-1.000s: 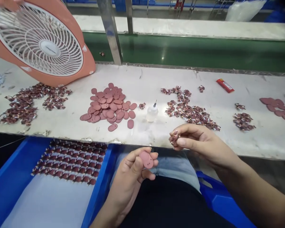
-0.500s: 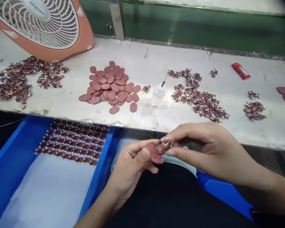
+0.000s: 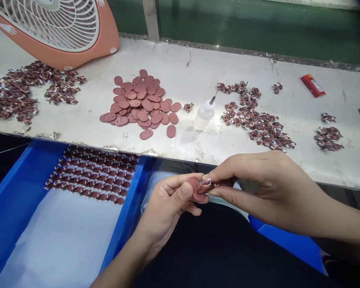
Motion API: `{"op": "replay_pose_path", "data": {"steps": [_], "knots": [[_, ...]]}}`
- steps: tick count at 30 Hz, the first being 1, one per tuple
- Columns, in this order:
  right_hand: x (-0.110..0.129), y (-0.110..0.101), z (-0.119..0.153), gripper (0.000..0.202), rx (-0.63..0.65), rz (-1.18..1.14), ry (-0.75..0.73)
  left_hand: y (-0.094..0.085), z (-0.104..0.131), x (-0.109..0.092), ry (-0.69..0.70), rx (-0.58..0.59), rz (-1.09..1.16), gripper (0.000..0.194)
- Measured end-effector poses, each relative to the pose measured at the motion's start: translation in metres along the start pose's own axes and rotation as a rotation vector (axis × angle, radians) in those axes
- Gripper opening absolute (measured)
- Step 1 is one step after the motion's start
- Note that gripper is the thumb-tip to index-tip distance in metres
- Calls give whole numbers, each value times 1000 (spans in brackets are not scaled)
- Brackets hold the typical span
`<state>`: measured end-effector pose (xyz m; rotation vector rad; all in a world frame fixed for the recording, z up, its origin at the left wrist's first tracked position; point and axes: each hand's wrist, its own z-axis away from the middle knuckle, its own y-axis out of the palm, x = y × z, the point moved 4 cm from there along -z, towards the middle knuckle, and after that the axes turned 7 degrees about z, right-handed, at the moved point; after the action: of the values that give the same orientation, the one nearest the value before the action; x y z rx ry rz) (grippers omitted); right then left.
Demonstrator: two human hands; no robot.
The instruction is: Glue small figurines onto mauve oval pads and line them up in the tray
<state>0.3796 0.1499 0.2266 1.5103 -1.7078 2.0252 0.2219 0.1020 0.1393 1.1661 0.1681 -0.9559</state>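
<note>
Bench (image 3: 180,148): pale, worn at its front edge; a green strip (image 3: 258,36) runs behind it; an orange fan (image 3: 109,38) stands at its left.
Left hand (image 3: 169,202): narrow grip, thumb and fingers pinching a reddish oval disc (image 3: 193,183).
Right hand (image 3: 267,190): fingertips closed on a small brown figure (image 3: 208,185); its lower part touches the disc, above the lap.
Bottle (image 3: 203,117): clear, needle-tipped, between the disc pile (image 3: 138,104) and a heap of figures (image 3: 258,124).
Blue tray (image 3: 120,228): below the bench's front edge; rows of brown pieces (image 3: 93,172) on white sheeting (image 3: 66,232).
</note>
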Motion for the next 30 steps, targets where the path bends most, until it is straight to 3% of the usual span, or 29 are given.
{"op": "replay_pose_path", "data": {"steps": [20, 30], "knots": [[0, 0, -6, 15, 126, 30, -52, -2, -5, 2, -63, -33, 40, 29], [6, 4, -8, 15, 74, 120, -109, -1, -2, 3, -50, -83, 80, 26]]}}
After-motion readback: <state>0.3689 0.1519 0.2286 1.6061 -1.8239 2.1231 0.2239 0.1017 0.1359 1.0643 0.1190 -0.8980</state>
